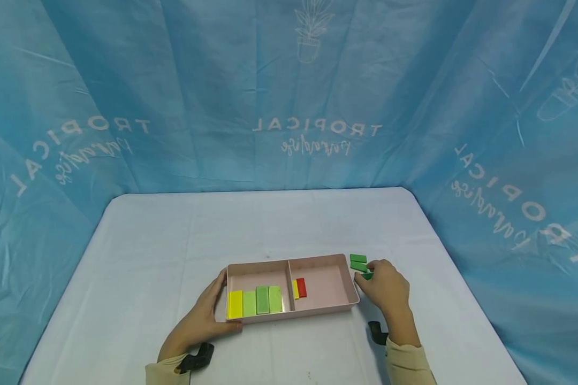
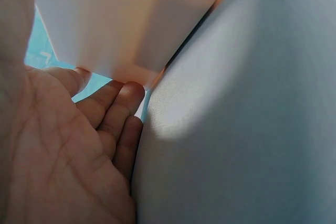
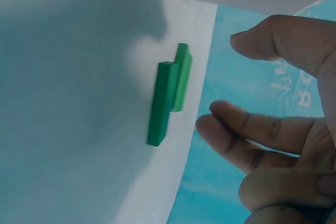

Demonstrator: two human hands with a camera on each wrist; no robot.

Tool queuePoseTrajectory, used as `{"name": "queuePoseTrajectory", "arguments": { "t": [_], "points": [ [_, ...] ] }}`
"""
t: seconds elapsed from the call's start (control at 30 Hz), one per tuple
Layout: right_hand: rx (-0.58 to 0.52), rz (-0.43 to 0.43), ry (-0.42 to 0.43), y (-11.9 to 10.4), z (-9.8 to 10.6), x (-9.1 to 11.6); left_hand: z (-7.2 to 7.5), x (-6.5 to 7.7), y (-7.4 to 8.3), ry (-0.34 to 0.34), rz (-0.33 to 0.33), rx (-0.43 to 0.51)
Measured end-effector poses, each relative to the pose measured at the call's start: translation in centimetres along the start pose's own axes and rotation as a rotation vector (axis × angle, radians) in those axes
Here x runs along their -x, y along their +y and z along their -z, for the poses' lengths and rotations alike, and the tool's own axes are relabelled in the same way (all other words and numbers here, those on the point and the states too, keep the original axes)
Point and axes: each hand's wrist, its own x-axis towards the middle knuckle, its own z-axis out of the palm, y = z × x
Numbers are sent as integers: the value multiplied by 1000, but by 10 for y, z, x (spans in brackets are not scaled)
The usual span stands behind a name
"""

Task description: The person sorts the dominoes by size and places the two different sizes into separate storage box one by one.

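My left hand holds the left end of a shallow pink two-compartment box, thumb along its front wall and fingers at the end wall. In the left wrist view, bent fingertips meet the wall of the box. Beyond the box's right end, my right hand hovers by several small green blocks, thumb and fingers spread around the nearest one. The right wrist view shows a green block lying against others, with nothing between the thumb and fingers.
Yellow blocks and green blocks line the front of the box's left compartment. A thin yellow block and a red block lie beside the divider. Blue printed curtains surround the white table.
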Motion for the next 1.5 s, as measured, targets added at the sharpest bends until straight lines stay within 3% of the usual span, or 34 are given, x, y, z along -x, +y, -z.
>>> {"name": "queuePoseTrajectory", "arguments": {
  "t": [0.43, 0.93, 1.2, 1.5],
  "points": [
    [33, -110, -82, 1, -5, -6, 1, 0, 0, 1, -2, 21],
    [19, -130, -71, 6, -11, -4, 0, 1, 0, 8, -8, 14],
    [-25, -200, -95, 7, -7, -1, 0, 1, 0, 5, -2, 9],
    [-48, -140, -31, 4, -3, -3, -1, 1, 0, 8, 5, -9]
  ]
}}
